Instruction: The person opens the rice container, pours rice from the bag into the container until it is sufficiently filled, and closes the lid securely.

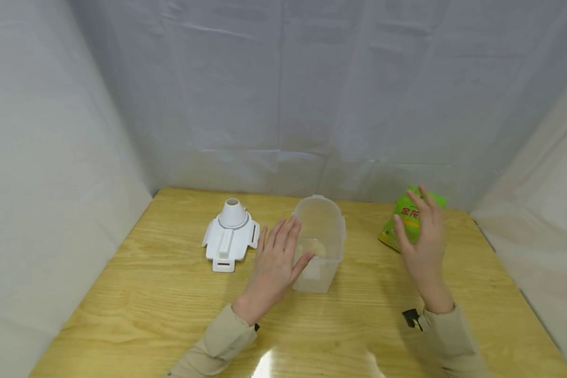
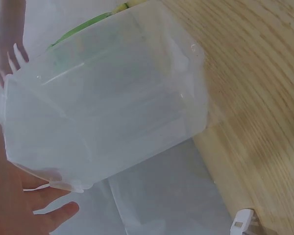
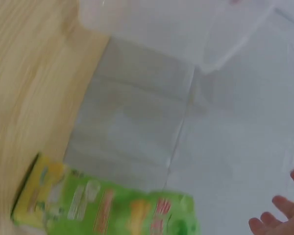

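A tall translucent plastic container (image 1: 318, 231) stands upright on the table, its mouth facing up. My left hand (image 1: 275, 260) is at its left side, fingers fairly straight and thumb overlapping the near rim. In the left wrist view, the fingers (image 2: 63, 215) of that hand show beside the container's rim. To the right, a green and yellow bag (image 1: 408, 223) with red lettering stands near the back of the table. My right hand (image 1: 425, 247) hovers in front of it, thumb and fingers spread apart. The right wrist view has the green bag (image 3: 108, 205) below and several fingertips (image 3: 280, 201) off to the right.
A white plastic lid-like part (image 1: 227, 241) with a cone-shaped spout and side clips lies left of the container. The wooden table (image 1: 137, 294) is bounded by a grey sheet (image 1: 245, 105) behind and pale sheets on both sides.
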`<act>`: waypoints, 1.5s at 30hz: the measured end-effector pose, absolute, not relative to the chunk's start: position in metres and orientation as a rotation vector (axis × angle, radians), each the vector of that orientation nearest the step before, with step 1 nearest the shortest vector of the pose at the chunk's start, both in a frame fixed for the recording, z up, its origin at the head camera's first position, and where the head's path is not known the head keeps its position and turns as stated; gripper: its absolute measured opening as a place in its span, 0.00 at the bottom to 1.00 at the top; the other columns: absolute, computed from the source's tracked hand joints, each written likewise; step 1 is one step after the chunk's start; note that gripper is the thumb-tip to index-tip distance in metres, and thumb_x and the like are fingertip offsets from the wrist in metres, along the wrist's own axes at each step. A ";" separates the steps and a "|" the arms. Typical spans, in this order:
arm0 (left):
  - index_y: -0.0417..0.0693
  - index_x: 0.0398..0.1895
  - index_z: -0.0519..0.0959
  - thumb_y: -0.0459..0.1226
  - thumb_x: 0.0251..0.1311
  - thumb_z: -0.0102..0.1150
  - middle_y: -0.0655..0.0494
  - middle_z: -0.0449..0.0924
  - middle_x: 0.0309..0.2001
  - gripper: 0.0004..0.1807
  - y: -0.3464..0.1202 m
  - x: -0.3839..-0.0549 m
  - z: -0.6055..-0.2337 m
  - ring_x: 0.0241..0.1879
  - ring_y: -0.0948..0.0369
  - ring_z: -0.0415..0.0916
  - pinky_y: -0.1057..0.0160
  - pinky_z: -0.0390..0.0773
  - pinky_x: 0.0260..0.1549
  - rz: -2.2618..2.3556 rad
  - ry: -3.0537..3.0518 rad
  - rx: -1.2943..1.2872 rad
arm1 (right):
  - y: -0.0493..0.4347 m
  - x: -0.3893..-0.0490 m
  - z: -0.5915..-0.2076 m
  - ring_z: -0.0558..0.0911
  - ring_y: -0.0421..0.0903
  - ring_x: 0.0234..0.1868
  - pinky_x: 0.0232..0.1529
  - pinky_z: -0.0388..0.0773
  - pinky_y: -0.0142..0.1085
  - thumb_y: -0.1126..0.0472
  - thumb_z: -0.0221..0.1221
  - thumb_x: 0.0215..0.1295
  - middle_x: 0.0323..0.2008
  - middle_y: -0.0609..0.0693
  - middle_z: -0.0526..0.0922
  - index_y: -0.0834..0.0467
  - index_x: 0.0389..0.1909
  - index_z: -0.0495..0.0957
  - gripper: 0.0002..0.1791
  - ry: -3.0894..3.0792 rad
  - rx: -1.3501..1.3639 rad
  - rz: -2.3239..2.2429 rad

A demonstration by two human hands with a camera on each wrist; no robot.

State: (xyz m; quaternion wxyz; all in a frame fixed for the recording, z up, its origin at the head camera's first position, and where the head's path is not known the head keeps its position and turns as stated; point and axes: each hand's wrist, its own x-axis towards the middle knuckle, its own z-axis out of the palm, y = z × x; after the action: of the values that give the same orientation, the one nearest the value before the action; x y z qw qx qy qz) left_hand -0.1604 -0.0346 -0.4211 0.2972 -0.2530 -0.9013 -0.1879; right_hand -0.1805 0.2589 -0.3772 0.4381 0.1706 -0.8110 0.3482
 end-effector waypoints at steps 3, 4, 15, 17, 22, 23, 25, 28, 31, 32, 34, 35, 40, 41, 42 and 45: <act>0.38 0.73 0.66 0.64 0.76 0.17 0.43 0.66 0.72 0.46 -0.035 -0.160 -0.420 0.71 0.44 0.64 0.35 0.56 0.71 -0.495 -2.395 -0.672 | 0.283 -0.182 -0.376 0.56 0.60 0.77 0.75 0.54 0.59 0.65 0.61 0.70 0.76 0.60 0.59 0.62 0.74 0.63 0.34 -2.042 0.275 0.928; 0.38 0.72 0.67 0.64 0.75 0.17 0.43 0.66 0.73 0.46 -0.035 -0.160 -0.419 0.71 0.44 0.64 0.35 0.56 0.71 -0.490 -2.395 -0.672 | 0.291 -0.183 -0.377 0.55 0.58 0.78 0.75 0.53 0.58 0.66 0.61 0.69 0.77 0.59 0.58 0.60 0.76 0.60 0.36 -2.054 0.226 0.942; 0.38 0.74 0.65 0.64 0.75 0.17 0.43 0.64 0.74 0.46 -0.035 -0.160 -0.418 0.72 0.44 0.62 0.35 0.54 0.72 -0.513 -2.440 -0.676 | 0.349 -0.208 -0.417 0.54 0.67 0.76 0.72 0.54 0.64 0.58 0.65 0.69 0.78 0.65 0.50 0.57 0.82 0.38 0.53 -2.326 -0.029 1.186; 0.38 0.74 0.65 0.64 0.75 0.17 0.43 0.64 0.74 0.46 -0.035 -0.160 -0.418 0.72 0.44 0.62 0.35 0.55 0.72 -0.519 -2.438 -0.680 | 0.354 -0.212 -0.425 0.53 0.69 0.75 0.70 0.55 0.67 0.55 0.63 0.71 0.78 0.68 0.49 0.55 0.82 0.31 0.55 -2.402 -0.037 1.304; 0.38 0.73 0.66 0.64 0.75 0.17 0.43 0.65 0.74 0.46 -0.034 -0.159 -0.418 0.71 0.43 0.63 0.35 0.56 0.71 -0.519 -2.425 -0.684 | 0.359 -0.219 -0.438 0.63 0.62 0.70 0.68 0.64 0.61 0.51 0.60 0.74 0.72 0.69 0.56 0.53 0.79 0.28 0.52 -2.547 -0.004 1.494; 0.38 0.73 0.66 0.64 0.76 0.18 0.43 0.65 0.74 0.45 -0.034 -0.159 -0.418 0.71 0.43 0.63 0.35 0.56 0.71 -0.520 -2.423 -0.684 | 0.359 -0.220 -0.440 0.66 0.57 0.67 0.68 0.67 0.55 0.51 0.60 0.73 0.70 0.67 0.59 0.53 0.79 0.30 0.51 -2.562 -0.011 1.507; 0.38 0.73 0.66 0.64 0.76 0.18 0.43 0.65 0.73 0.45 -0.034 -0.159 -0.418 0.71 0.43 0.64 0.35 0.56 0.71 -0.522 -2.418 -0.685 | 0.356 -0.221 -0.443 0.70 0.46 0.62 0.64 0.72 0.43 0.49 0.61 0.72 0.67 0.62 0.63 0.54 0.78 0.35 0.50 -2.556 -0.050 1.528; 0.38 0.73 0.66 0.64 0.76 0.18 0.43 0.65 0.73 0.45 -0.034 -0.159 -0.418 0.71 0.43 0.63 0.35 0.56 0.71 -0.527 -2.419 -0.690 | 0.353 -0.223 -0.446 0.69 0.34 0.56 0.60 0.73 0.36 0.48 0.63 0.70 0.65 0.55 0.65 0.55 0.78 0.39 0.50 -2.543 -0.121 1.515; 0.38 0.73 0.65 0.64 0.76 0.18 0.43 0.65 0.74 0.45 -0.034 -0.158 -0.418 0.71 0.43 0.63 0.35 0.56 0.71 -0.531 -2.423 -0.690 | 0.350 -0.226 -0.449 0.70 0.30 0.54 0.61 0.72 0.38 0.50 0.66 0.68 0.62 0.47 0.68 0.53 0.77 0.42 0.49 -2.517 -0.126 1.533; 0.38 0.73 0.65 0.63 0.76 0.18 0.43 0.65 0.74 0.45 -0.034 -0.158 -0.418 0.71 0.43 0.63 0.35 0.56 0.71 -0.533 -2.423 -0.689 | 0.350 -0.227 -0.450 0.71 0.29 0.53 0.61 0.72 0.38 0.51 0.67 0.67 0.60 0.44 0.69 0.52 0.76 0.44 0.48 -2.509 -0.115 1.551; 0.38 0.73 0.66 0.63 0.76 0.19 0.42 0.65 0.73 0.45 -0.034 -0.158 -0.418 0.71 0.43 0.64 0.35 0.56 0.71 -0.535 -2.420 -0.688 | 0.349 -0.229 -0.452 0.72 0.28 0.52 0.59 0.73 0.32 0.53 0.68 0.66 0.57 0.38 0.70 0.50 0.74 0.48 0.45 -2.486 -0.094 1.590; 0.38 0.73 0.66 0.63 0.76 0.19 0.42 0.65 0.73 0.45 -0.034 -0.158 -0.418 0.71 0.43 0.64 0.35 0.56 0.71 -0.538 -2.418 -0.688 | 0.349 -0.231 -0.453 0.73 0.29 0.52 0.57 0.73 0.30 0.54 0.69 0.65 0.55 0.36 0.71 0.49 0.73 0.51 0.44 -2.483 -0.091 1.607; 0.38 0.73 0.66 0.63 0.76 0.18 0.42 0.65 0.73 0.45 -0.035 -0.158 -0.417 0.70 0.43 0.64 0.34 0.56 0.71 -0.534 -2.410 -0.688 | 0.349 -0.232 -0.458 0.75 0.44 0.59 0.64 0.71 0.40 0.49 0.69 0.64 0.61 0.51 0.73 0.58 0.71 0.56 0.43 -2.562 -0.175 1.624; 0.38 0.73 0.66 0.63 0.76 0.18 0.42 0.65 0.73 0.45 -0.035 -0.158 -0.417 0.70 0.43 0.64 0.34 0.56 0.71 -0.535 -2.411 -0.687 | 0.349 -0.231 -0.459 0.73 0.49 0.62 0.67 0.69 0.46 0.49 0.68 0.65 0.64 0.56 0.71 0.61 0.72 0.55 0.44 -2.585 -0.190 1.631; 0.38 0.73 0.66 0.63 0.76 0.18 0.42 0.65 0.73 0.45 -0.035 -0.158 -0.417 0.70 0.43 0.64 0.34 0.56 0.71 -0.535 -2.413 -0.688 | 0.349 -0.231 -0.460 0.71 0.53 0.64 0.69 0.66 0.51 0.49 0.68 0.66 0.66 0.60 0.69 0.63 0.73 0.53 0.46 -2.604 -0.201 1.640; 0.38 0.73 0.65 0.63 0.76 0.18 0.42 0.64 0.74 0.45 -0.035 -0.158 -0.418 0.71 0.43 0.63 0.34 0.56 0.71 -0.534 -2.423 -0.692 | 0.350 -0.230 -0.462 0.68 0.56 0.67 0.72 0.60 0.57 0.51 0.67 0.67 0.69 0.64 0.65 0.64 0.75 0.50 0.47 -2.614 -0.217 1.680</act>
State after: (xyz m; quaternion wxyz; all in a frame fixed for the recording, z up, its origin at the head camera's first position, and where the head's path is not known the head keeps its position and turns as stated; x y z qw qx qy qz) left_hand -0.1578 -0.0349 -0.4176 0.2793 -0.2578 -0.9032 -0.1993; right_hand -0.2298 0.3497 -0.4618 0.0135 -0.0698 -0.8391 0.5393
